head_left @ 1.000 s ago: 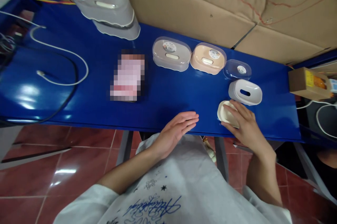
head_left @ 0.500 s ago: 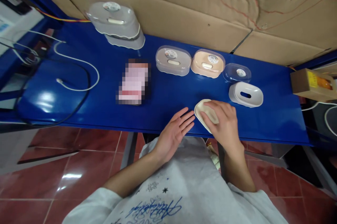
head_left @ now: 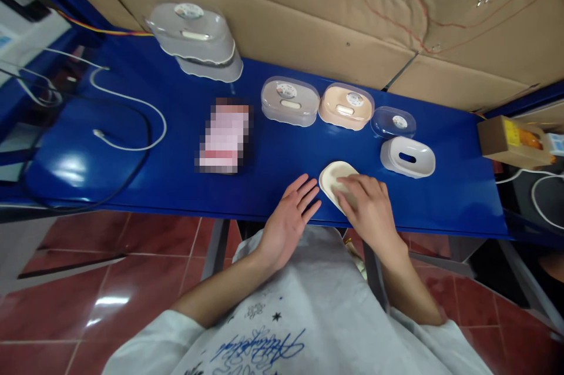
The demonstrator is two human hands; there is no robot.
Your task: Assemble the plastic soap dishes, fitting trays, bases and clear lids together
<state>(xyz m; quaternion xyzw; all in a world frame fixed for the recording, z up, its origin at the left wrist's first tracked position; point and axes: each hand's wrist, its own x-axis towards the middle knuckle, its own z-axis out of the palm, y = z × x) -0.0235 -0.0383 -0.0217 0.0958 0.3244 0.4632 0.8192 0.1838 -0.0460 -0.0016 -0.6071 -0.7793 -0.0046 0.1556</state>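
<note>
A shallow cream oval piece with a raised rim, like a lid or tray (head_left: 331,178), lies near the front edge of the blue table. Over its right part is my right hand (head_left: 370,204), fingers bent and apart, the tips at its upper face; it does not look gripped. My left hand (head_left: 288,222) hovers just left of the piece, palm turned up, fingers stretched and holding nothing. Farther right sits a white oval box base (head_left: 418,164) with a dark slot in its floor. Behind it lies a clear oval cover (head_left: 388,119) with a round label.
Along the back stand a grey-white covered box (head_left: 286,113), a peach covered box (head_left: 352,116) and stacked grey boxes (head_left: 209,66). A blurred-out pink rectangle (head_left: 224,134) lies left of centre. Cables (head_left: 150,104) cross the left end. A cardboard box (head_left: 506,146) stands at the right.
My right hand's fingers have drawn back from the cream piece's far edge toward me, uncovering more of it. My left hand has stayed open, shifting slightly. The view has turned a little.
</note>
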